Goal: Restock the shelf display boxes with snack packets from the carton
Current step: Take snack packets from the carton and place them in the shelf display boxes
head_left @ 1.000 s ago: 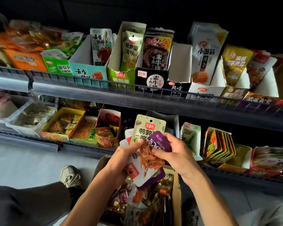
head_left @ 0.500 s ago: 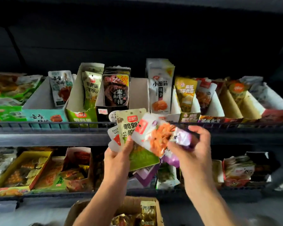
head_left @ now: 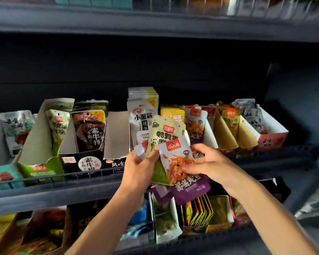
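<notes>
Item: fan of snack packets, held in front of the middle shelf rail (head_left: 44,178)

Left hand (head_left: 139,167): raised, fingers curled round the lower part of the fan, thumb pressed on the front of the pale green packet (head_left: 167,137). Behind that packet, white packets (head_left: 142,138) show at the hand's upper edge; purple ones (head_left: 162,193) hang below it.

Right hand (head_left: 208,163): just right of the left hand, thumb and fingers pinching the white-and-purple packet (head_left: 182,172) at its right edge. This packet lies frontmost in the fan, overlapping the green one, its purple lower end hanging below both hands.

Beyond the hands, on the shelf: a tall stack of white packets (head_left: 143,105) directly behind the fan; a yellow packet (head_left: 172,114) and a box of orange-printed packets (head_left: 196,122) behind the right hand. Further right, tan display boxes (head_left: 226,137) and a red-fronted box (head_left: 273,138).

Left of the left hand: an empty-looking grey box (head_left: 116,133), a black box of dark packets (head_left: 88,129), then a green display box (head_left: 39,144) holding one green packet like the one held (print matches as far as legible).

Below the hands: lower shelf with gold-edged packets (head_left: 201,210) standing in a box

Carton: out of frame
</notes>
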`<state>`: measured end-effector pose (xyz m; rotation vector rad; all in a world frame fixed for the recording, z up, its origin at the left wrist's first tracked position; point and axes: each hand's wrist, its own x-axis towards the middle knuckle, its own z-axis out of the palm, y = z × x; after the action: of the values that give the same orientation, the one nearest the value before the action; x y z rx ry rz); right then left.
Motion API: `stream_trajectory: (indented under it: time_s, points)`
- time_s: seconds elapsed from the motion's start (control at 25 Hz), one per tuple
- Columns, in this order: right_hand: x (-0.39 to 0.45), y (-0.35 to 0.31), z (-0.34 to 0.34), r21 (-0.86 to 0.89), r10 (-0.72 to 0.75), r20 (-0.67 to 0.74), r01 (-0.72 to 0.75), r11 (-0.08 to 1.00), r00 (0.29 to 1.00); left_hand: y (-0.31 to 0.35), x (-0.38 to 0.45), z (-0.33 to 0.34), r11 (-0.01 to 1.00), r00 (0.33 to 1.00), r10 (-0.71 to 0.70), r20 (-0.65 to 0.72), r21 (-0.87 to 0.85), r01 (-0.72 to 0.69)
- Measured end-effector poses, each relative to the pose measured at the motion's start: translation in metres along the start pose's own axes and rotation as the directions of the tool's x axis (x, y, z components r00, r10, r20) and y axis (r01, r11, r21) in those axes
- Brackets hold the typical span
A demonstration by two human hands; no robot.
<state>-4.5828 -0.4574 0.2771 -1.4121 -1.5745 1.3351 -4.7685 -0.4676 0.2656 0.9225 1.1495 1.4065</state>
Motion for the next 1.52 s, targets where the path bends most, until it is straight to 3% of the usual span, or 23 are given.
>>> stream_trajectory:
  time_s: [0.04, 0.12, 0.2, 0.24, 0.28, 0.44, 0.52, 0.6, 0.76, 0.88, 0.92, 1.0, 1.08, 1.32, 1.52]
  points:
    - [0.005, -0.004, -0.013, -0.054, -0.009, -0.007, 0.008, 0.999, 1.000, 0.000, 0.007, 0.003, 1.000, 1.000, 0.001, 0.005, -0.004, -0.001]
    - [0.017, -0.013, -0.038, -0.011, -0.103, -0.211, 0.103, 0.995, 0.972, 0.002, 0.018, 0.006, 1.000, 1.000, -0.003, -0.005, -0.026, 0.003]
    - [0.040, -0.016, -0.068, 0.088, -0.136, -0.529, 0.214, 0.973, 0.838, 0.003, 0.028, 0.007, 0.997, 0.999, -0.040, -0.022, -0.071, 0.039]
    - [0.055, -0.017, -0.079, 0.074, -0.142, -0.616, 0.236, 0.969, 0.775, 0.002, 0.032, 0.008, 0.994, 0.998, -0.054, -0.029, -0.095, 0.052]
    - [0.069, -0.016, -0.086, 0.020, -0.161, -0.636, 0.224, 0.974, 0.754, 0.003, 0.035, 0.009, 0.991, 0.997, -0.066, -0.036, -0.117, 0.061]
    - [0.121, 0.001, -0.088, -0.311, -0.254, -0.487, 0.106, 0.945, 0.836, 0.001, 0.043, 0.010, 0.985, 0.995, -0.095, -0.037, -0.151, 0.089]
    - [0.134, 0.004, -0.086, -0.582, -0.378, -0.506, 0.017, 0.813, 0.775, 0.000, 0.046, 0.009, 0.987, 0.996, -0.081, -0.030, -0.141, 0.076]
    - [0.140, 0.003, -0.086, -0.723, -0.478, -0.522, -0.070, 0.687, 0.706, -0.002, 0.047, 0.007, 0.989, 0.997, -0.073, -0.024, -0.131, 0.069]
    - [0.138, 0.003, -0.077, -0.724, -0.473, -0.581, -0.154, 0.673, 0.663, -0.007, 0.047, 0.002, 0.988, 0.997, -0.071, -0.021, -0.138, 0.067]
    - [0.113, -0.008, -0.054, -0.658, -0.558, -0.602, 0.040, 0.752, 0.571, -0.008, 0.045, 0.001, 0.988, 0.999, -0.041, -0.030, -0.148, 0.036]
    - [0.099, -0.015, -0.042, -0.602, -0.555, -0.578, 0.147, 0.785, 0.598, -0.008, 0.044, 0.000, 0.990, 0.999, -0.028, -0.033, -0.142, 0.023]
    - [0.076, -0.027, -0.011, -0.391, -0.465, -0.431, 0.304, 0.869, 0.773, -0.006, 0.039, 0.000, 0.993, 0.999, 0.002, -0.034, -0.115, -0.006]
    - [0.061, -0.037, 0.015, -0.172, -0.341, -0.271, 0.303, 0.937, 0.900, -0.005, 0.034, -0.004, 0.996, 0.999, 0.019, -0.033, -0.088, -0.022]
    - [0.057, -0.052, 0.043, 0.199, -0.175, -0.351, 0.256, 0.946, 0.920, 0.012, 0.016, -0.048, 0.981, 0.999, -0.048, -0.005, -0.189, 0.047]
    - [0.054, -0.071, 0.083, 0.227, -0.150, -0.144, 0.180, 0.957, 0.978, 0.026, 0.000, -0.096, 0.992, 0.996, -0.004, -0.094, -0.129, -0.008]
